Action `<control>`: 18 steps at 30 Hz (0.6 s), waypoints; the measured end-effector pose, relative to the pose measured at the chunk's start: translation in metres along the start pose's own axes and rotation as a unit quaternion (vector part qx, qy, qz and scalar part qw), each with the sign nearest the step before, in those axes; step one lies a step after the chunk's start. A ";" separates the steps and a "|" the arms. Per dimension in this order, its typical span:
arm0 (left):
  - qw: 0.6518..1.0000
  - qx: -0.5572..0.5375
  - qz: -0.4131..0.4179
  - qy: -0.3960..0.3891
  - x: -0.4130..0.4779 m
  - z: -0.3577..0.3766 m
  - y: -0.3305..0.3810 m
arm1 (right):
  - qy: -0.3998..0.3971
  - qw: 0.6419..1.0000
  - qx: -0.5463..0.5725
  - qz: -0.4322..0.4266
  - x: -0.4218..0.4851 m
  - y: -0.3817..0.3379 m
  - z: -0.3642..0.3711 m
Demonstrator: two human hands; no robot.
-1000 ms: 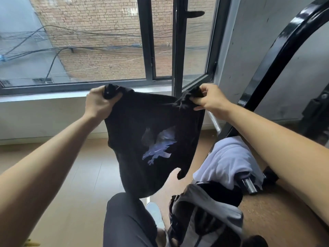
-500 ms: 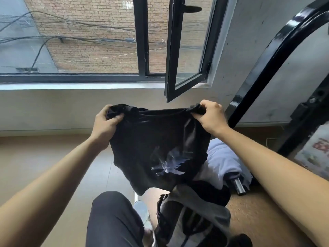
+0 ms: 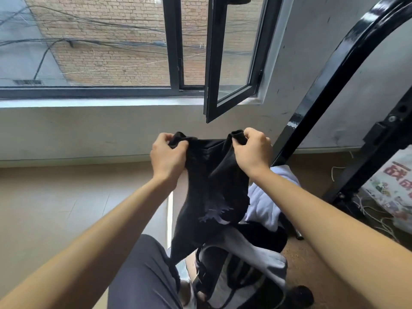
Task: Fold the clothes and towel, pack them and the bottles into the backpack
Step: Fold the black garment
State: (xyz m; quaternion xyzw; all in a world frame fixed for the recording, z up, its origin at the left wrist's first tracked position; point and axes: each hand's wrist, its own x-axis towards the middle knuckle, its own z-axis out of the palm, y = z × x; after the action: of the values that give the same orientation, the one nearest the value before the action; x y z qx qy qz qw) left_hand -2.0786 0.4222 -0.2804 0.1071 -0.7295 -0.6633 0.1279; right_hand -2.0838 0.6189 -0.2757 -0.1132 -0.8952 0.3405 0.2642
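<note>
Backpack [image 3: 256, 257] half hidden behind black shirt [image 3: 214, 186]; left hand [image 3: 167, 159] and right hand [image 3: 252, 152], each grip clenched on its top edge.

Head-worn view — looking forward and down.

On my feed the black-framed window [image 3: 172, 52] fills the top of the view, its right-hand casement sash [image 3: 231, 63] swung inward. Through it I see a brick wall [image 3: 111, 63] strung with dark cables [image 3: 100, 42], in flat daylight. Below the window runs a pale sill [image 3: 89, 103], then a scuffed off-white wall [image 3: 78, 134] down to a beige floor [image 3: 55, 208]. Right of the window a curved, glossy black metal frame [image 3: 321, 85] rises across a grey wall [image 3: 312, 30]. At its foot lie a printed bag [image 3: 392, 188] and loose white cords [image 3: 367, 211].
</note>
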 end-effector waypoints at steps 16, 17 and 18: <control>0.923 0.059 0.129 -0.359 -0.042 0.012 0.050 | -0.267 0.947 0.125 -0.126 -0.043 -0.005 -0.043; 0.905 0.078 0.167 -0.382 -0.042 0.009 0.052 | -0.251 0.951 0.129 -0.129 -0.042 -0.004 -0.045; 0.894 0.088 0.200 -0.391 -0.041 0.006 0.052 | -0.246 0.950 0.148 -0.126 -0.039 -0.001 -0.047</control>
State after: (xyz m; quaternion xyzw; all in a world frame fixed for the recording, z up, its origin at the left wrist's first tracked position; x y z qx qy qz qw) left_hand -2.0414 0.4463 -0.2313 -0.2985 -0.7820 -0.5451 -0.0478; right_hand -2.0257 0.6287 -0.2609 0.1284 -0.8792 0.4498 0.0905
